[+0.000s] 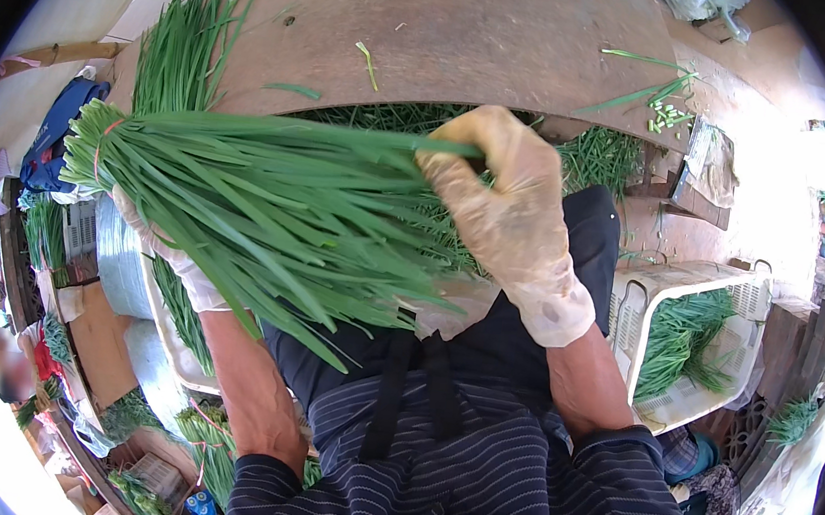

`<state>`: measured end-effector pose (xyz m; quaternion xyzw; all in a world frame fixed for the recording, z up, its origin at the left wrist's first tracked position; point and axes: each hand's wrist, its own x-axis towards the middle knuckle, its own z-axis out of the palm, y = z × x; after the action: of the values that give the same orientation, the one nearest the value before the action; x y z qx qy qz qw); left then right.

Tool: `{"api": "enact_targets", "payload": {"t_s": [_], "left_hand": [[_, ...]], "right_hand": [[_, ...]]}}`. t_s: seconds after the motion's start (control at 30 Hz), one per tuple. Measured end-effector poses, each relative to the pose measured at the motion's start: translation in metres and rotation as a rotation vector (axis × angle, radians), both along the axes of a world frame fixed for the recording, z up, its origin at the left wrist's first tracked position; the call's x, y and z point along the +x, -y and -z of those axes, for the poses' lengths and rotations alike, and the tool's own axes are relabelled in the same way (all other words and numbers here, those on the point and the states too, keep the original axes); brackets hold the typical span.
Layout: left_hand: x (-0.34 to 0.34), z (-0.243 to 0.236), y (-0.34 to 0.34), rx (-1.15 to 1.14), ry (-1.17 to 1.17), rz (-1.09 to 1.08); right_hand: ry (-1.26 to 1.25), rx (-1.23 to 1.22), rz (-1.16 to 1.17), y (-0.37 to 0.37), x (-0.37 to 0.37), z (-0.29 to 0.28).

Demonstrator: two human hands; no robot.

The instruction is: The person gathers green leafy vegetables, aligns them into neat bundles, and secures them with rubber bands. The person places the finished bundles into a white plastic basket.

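A thick bunch of garlic chives [279, 188] lies across in front of me, its cut stem ends at the left and its long flat leaves fanning out to the right. A thin red band [101, 146] circles it near the stem ends. My left hand [188, 269], in a pale glove, supports the bunch from below near the band; its fingers are mostly hidden by the leaves. At the upper edge of the fan, my right hand [507, 202], in a stained translucent glove, pinches leaf tips between thumb and fingers.
A wooden board [474, 58] spans the far side, bearing another chive bunch [184, 58] at left and chopped bits [667, 116] at right. Loose leaves [603, 162] lie beneath its near edge. To my right stands a white plastic basket [633, 299] containing chives.
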<state>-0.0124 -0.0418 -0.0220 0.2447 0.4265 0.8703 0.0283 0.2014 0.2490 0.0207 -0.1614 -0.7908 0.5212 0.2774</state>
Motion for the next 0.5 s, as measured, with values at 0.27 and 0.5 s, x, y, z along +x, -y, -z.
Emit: {"api": "enact_targets", "payload": {"t_s": [0.27, 0.5], "left_hand": [[0.013, 0.005, 0.003, -0.029, 0.272, 0.210], [0.023, 0.004, -0.002, -0.068, 0.319, 0.282]], "right_hand": [[0.010, -0.423, 0.009, -0.036, 0.026, -0.015], [0.125, -0.033, -0.263, -0.002, 0.023, -0.020]]}}
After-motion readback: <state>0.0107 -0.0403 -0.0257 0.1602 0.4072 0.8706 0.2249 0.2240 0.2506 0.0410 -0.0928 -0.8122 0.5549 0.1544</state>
